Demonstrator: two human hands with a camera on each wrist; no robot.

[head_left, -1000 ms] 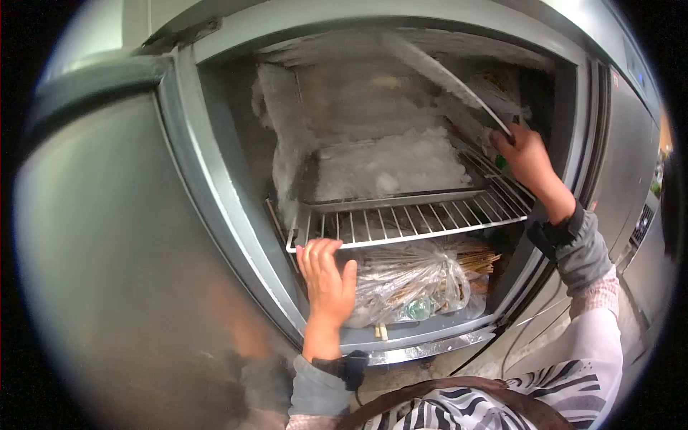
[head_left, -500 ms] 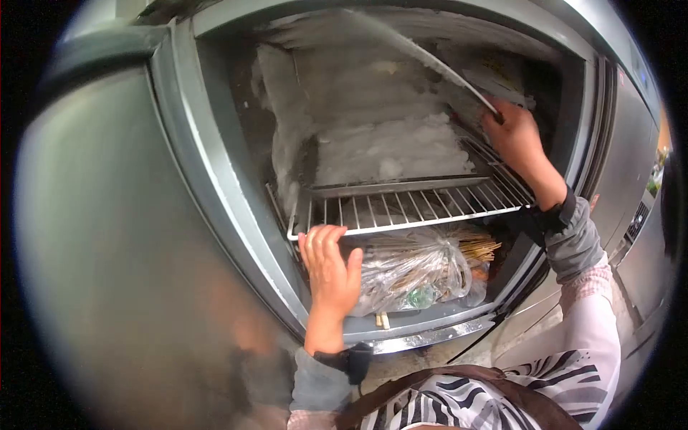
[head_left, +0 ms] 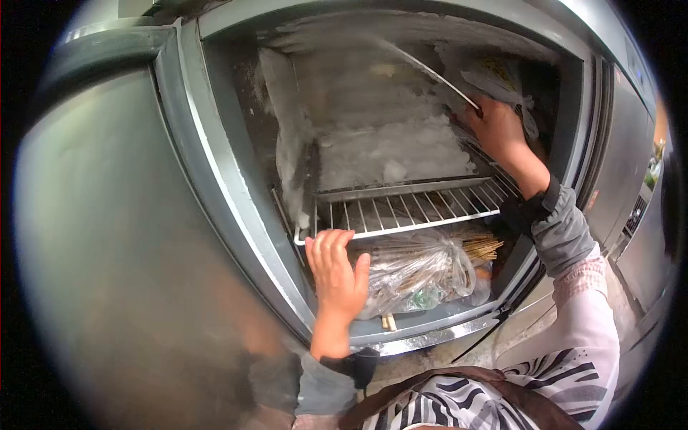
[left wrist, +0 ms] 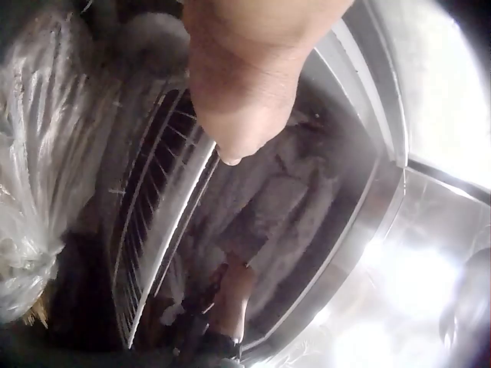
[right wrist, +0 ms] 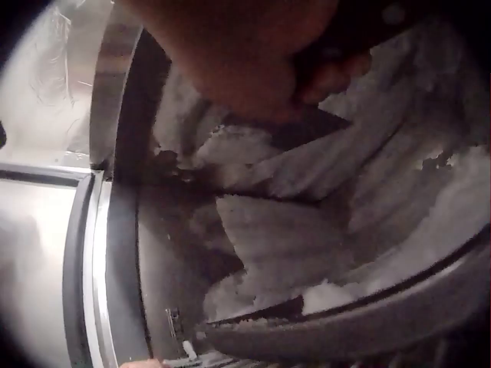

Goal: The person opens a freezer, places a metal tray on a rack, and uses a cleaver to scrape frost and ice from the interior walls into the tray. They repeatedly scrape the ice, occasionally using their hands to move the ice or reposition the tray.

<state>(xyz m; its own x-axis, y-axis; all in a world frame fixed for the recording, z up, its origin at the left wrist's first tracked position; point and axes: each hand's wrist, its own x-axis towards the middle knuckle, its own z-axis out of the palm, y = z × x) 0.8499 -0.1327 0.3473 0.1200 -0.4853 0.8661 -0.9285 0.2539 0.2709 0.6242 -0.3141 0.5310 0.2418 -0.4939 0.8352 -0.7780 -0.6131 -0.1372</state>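
In the head view, my left hand (head_left: 337,279) grips the front rail of the white wire shelf (head_left: 430,221) near its left corner, fingers bent over the rail and thumb standing apart. My right hand (head_left: 502,136) reaches inside the freezer and holds a kitchen knife (head_left: 430,72), its blade seen edge-on and slanting up toward the back left. The right wrist view shows the knife's dark riveted handle (right wrist: 330,52) inside the fist. Frost (head_left: 387,154) lies thick over a dark metal tray (head_left: 401,191) on the shelf.
Below the shelf, a clear plastic bag (head_left: 416,272) holds thin sticks (head_left: 484,249). Frost coats the left inner wall (head_left: 279,107). A plastic package (head_left: 494,72) lies at the upper right. The steel freezer door (head_left: 143,251) stands open at the left.
My right hand has moved left and deeper into the freezer, and the knife blade has swung with it. The left hand keeps its hold on the shelf rail.
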